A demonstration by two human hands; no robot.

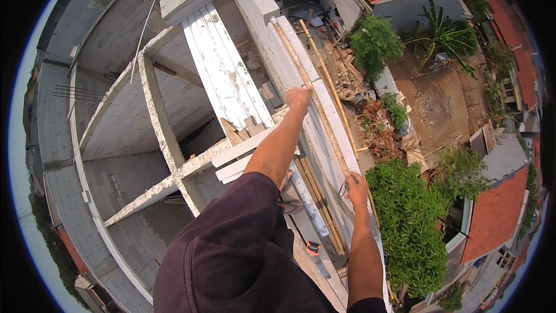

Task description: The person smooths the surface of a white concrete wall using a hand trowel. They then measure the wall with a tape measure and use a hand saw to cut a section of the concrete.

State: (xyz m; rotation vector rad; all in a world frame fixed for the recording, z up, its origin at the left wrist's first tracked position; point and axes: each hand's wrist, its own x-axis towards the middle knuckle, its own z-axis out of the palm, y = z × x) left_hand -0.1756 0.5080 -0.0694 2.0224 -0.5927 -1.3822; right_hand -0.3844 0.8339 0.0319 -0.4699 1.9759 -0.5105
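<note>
A long, thin tan strip [301,72] runs along the top of the white block wall [331,110]. My left hand [298,97] is closed in a fist beside the strip's middle, at the inner edge of the wall. What its fingers hold, if anything, is hidden. Closer to my body, my right hand [357,188] is pinched at the strip's near end. A thin dark loop [342,189] shows by its fingertips; its kind is too small to tell.
On planks below my arms lies a handsaw with an orange and black handle [313,248]. White boards [223,64] bridge a deep gap at left, beside concrete beams [159,110]. A bamboo pole [330,84] stands outside the wall, above a steep drop to trees [405,214].
</note>
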